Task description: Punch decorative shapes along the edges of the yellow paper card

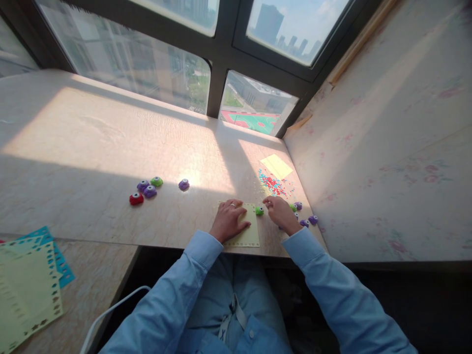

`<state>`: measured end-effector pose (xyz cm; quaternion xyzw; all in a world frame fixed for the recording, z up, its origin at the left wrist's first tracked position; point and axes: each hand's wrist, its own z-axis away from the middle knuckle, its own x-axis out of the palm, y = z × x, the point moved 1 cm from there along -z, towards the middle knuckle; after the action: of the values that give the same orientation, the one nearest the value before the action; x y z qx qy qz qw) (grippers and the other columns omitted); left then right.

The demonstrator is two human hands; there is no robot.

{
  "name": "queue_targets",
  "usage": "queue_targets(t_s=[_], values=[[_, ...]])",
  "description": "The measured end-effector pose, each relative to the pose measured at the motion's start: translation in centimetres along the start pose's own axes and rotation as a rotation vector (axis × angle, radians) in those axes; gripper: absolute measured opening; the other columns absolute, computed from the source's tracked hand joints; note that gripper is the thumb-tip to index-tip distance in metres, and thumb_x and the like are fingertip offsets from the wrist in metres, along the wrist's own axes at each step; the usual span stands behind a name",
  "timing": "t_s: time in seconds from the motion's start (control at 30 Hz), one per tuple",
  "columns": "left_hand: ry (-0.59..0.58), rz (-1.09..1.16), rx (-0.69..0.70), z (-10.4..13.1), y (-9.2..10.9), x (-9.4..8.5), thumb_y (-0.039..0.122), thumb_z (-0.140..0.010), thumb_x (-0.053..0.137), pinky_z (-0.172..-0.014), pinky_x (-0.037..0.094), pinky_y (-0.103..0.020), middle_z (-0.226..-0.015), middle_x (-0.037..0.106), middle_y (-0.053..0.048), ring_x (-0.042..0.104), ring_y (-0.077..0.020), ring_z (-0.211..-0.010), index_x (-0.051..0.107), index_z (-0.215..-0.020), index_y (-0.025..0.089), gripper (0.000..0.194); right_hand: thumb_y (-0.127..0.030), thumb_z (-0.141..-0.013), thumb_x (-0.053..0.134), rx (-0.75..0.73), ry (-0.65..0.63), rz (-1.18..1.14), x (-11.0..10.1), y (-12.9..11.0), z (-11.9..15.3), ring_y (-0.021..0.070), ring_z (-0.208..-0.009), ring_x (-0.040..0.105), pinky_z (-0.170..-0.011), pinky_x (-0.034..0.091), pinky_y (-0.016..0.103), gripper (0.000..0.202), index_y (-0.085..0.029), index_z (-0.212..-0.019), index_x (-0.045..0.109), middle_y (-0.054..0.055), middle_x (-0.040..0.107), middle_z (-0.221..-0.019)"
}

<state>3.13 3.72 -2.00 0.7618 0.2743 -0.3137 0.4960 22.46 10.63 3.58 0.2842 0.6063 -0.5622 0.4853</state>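
My left hand lies flat with its fingers spread, pressing on a pale yellow sheet of paper. Small shapes are punched along the sheet's edges. A green craft punch sits at the sheet's right edge, between my hands. Just right of it is my right hand, fingers curled into a pinch; what they hold, if anything, is too small to make out. Past that hand several purple punches and a green punch stand near the wall, partly hidden by the hand.
Red and blue paper bits lie beside a small yellow sheet. Further left are a lone purple punch and a cluster with a red punch. Punched yellow sheets overlap a blue sheet. A white cable hangs below.
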Motion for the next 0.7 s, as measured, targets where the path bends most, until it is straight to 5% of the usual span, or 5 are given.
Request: queue_targets(t_s=[0.13,0.4,0.53,0.7], values=[[0.011,0.001,0.004,0.0,0.0,0.0,0.041,-0.078,0.076,-0.099,0.04,-0.049,-0.123,0.065,-0.01,0.053,-0.031,-0.12,0.072,-0.098,0.02,0.029,-0.031,-0.088,0.064,-0.058,-0.043,0.146,-0.1,-0.8,0.6,0.0223,-0.091,0.061,-0.084,0.043,0.031,0.03,-0.017,-0.114,0.07,0.01,0.063,-0.099],[0.007,0.004,0.003,-0.1,-0.1,0.1,0.04,-0.078,0.076,-0.098,0.041,-0.049,-0.124,0.064,-0.011,0.054,-0.0305,-0.12,0.072,-0.097,0.021,0.028,-0.02,-0.087,0.061,-0.034,-0.041,0.255,-0.7,0.6,1.1,0.0217,-0.09,0.062,-0.075,0.042,0.029,0.02,-0.019,-0.103,0.073,0.011,0.062,-0.1],[0.004,0.0,-0.005,-0.2,0.0,-0.1,0.039,-0.077,0.077,-0.098,0.041,-0.049,-0.123,0.065,-0.011,0.054,-0.0307,-0.119,0.072,-0.098,0.02,0.029,-0.023,-0.084,0.064,-0.067,0.023,0.097,-2.5,1.5,1.8,0.0199,-0.085,0.061,-0.078,0.044,0.029,0.018,-0.019,-0.098,0.073,0.007,0.063,-0.089],[0.003,-0.005,-0.006,-0.2,0.0,0.0,0.036,-0.076,0.078,-0.098,0.042,-0.049,-0.124,0.065,-0.011,0.055,-0.0306,-0.119,0.071,-0.097,0.021,0.027,-0.044,-0.081,0.063,0.01,0.226,-0.186,-5.8,3.0,3.4,0.0188,-0.068,0.057,-0.065,0.046,0.031,0.03,-0.018,-0.094,0.071,0.005,0.064,-0.08]])
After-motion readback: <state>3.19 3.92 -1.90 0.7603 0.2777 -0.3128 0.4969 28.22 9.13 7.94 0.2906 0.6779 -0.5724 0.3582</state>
